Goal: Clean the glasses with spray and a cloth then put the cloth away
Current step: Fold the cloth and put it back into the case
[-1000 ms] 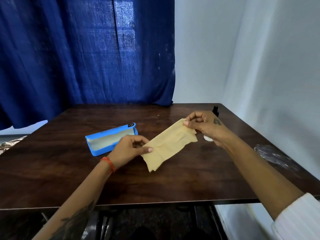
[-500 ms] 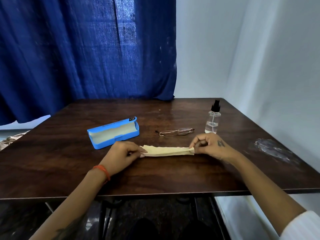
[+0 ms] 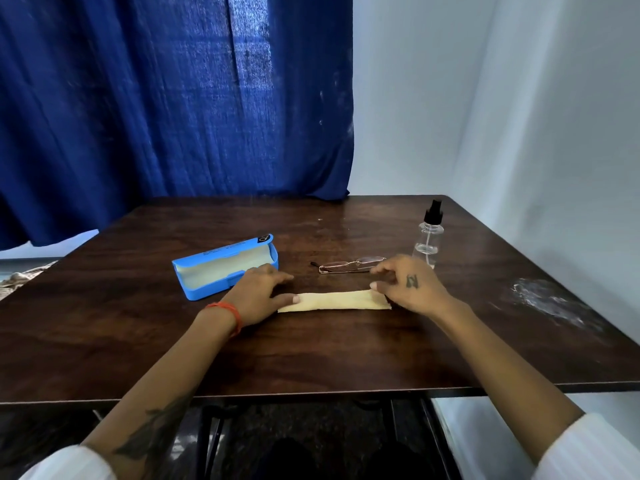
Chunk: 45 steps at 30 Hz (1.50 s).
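Two hands at folded pale-yellow cleaning cloth point(image 3: 334, 300), near table centre | left hand point(image 3: 258, 299) flat, thumb pressing its end | right hand point(image 3: 410, 289) loosely curled, grip undeterminable | risk: fold springs open when released, missing open blue glasses case point(image 3: 225, 266)

Case point(image 3: 225, 268): dark tab at far end of lid bears pale logo, too small to read; faint dark print line along lid, illegible. Right hand point(image 3: 412, 289): small dark tattoo mark on back, not readable as text.
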Motion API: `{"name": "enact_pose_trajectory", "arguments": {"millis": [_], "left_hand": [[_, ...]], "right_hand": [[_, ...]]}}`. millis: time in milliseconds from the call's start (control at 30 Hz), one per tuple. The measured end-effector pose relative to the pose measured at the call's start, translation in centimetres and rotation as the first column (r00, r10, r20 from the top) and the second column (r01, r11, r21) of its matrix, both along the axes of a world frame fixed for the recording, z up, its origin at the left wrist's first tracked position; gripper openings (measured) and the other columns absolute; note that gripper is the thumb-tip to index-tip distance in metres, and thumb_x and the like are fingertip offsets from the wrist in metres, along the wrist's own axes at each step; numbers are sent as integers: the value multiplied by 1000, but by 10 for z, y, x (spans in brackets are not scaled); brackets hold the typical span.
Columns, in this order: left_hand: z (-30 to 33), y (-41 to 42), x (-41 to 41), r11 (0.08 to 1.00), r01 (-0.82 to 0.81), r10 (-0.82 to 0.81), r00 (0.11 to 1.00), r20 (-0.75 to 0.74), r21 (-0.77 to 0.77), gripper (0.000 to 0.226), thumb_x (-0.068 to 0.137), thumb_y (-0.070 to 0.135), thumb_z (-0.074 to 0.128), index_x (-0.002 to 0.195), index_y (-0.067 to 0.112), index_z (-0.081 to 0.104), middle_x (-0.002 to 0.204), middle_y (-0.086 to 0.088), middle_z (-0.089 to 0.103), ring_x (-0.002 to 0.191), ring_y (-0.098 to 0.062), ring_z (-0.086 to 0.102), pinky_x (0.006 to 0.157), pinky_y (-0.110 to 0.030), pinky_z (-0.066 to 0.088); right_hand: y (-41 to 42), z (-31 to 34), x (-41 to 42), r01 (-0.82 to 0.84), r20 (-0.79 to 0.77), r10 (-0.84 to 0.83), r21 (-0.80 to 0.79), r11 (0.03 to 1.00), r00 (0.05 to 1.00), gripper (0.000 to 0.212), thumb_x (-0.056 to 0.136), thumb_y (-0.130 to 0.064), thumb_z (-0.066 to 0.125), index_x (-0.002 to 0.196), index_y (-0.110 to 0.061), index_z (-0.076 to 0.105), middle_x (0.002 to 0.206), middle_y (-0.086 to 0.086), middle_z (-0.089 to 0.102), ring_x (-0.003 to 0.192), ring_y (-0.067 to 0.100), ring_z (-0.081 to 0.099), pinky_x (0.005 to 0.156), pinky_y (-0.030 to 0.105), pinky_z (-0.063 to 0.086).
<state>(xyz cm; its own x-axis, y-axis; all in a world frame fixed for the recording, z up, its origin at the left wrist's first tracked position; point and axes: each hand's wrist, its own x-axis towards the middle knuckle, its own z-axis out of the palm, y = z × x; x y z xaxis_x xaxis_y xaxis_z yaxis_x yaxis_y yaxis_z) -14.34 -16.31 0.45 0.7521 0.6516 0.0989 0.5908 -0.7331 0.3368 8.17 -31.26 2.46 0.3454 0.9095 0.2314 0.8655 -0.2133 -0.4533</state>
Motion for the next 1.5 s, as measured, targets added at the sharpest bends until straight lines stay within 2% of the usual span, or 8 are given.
{"name": "enact_pose_trajectory", "arguments": {"millis": [167,267,467,767,967,1167,1367,1500], "left_hand": [[0,-3,1,997,74,-73,997,28,-30,15,81,39,63,94,31,60,95,4,53,96,-12,45,83,-27,40],[-1,-8,1,994,101,-100,994,43,-35,7,83,32,62,82,30,56,95,4,53,96,-13,44,83,-26,38],[-5,-23,-11,985,93,-41,946,322,-148,10,84,23,63,81,28,54,80,11,55,71,-2,49,64,-9,38],[5,-17,-58,926,-7,288,661,693,-378,15,74,4,71,78,16,64,82,2,63,66,-4,58,62,-9,49],[8,1,-89,917,-325,384,566,730,-231,15,72,6,74,79,16,65,78,4,65,70,-5,58,65,-2,44],[7,17,-97,869,-486,397,576,715,-90,18,72,5,73,85,15,65,90,-5,62,67,-6,53,66,-8,43],[5,30,-99,846,-524,453,606,654,-101,42,69,8,76,107,16,59,112,-7,53,61,-3,54,70,-9,39],[3,38,-98,843,-514,490,619,613,-155,45,70,13,77,110,17,58,102,-8,64,66,-11,61,78,-22,46]], "right_hand": [[5,-2,-3,-130,-107,112,-175,976,988,47,75,-23,77,117,-9,62,104,6,67,93,13,60,83,23,47],[4,2,-5,-148,-205,103,-218,965,973,26,73,-17,78,97,-11,68,76,-2,62,71,10,57,60,14,42],[1,-1,-7,-174,-226,137,-153,973,964,9,78,-18,72,78,-21,64,72,-9,58,60,-1,48,50,8,35],[32,10,-48,-136,-753,235,192,972,614,11,79,4,68,84,-5,63,82,13,68,69,19,69,56,23,59],[84,8,-92,26,-720,219,312,950,658,16,77,5,70,82,-10,68,86,16,68,68,14,64,53,15,53],[126,-5,-116,163,-570,71,349,923,819,18,73,-5,75,76,-19,65,84,7,69,78,20,66,73,34,57],[141,-21,-123,155,-419,49,438,886,907,16,71,-12,78,74,-17,63,72,-3,63,64,7,56,57,3,39],[146,-29,-125,114,-311,35,448,887,950,16,71,-13,78,76,-14,62,73,0,65,69,13,59,65,24,49]]}}
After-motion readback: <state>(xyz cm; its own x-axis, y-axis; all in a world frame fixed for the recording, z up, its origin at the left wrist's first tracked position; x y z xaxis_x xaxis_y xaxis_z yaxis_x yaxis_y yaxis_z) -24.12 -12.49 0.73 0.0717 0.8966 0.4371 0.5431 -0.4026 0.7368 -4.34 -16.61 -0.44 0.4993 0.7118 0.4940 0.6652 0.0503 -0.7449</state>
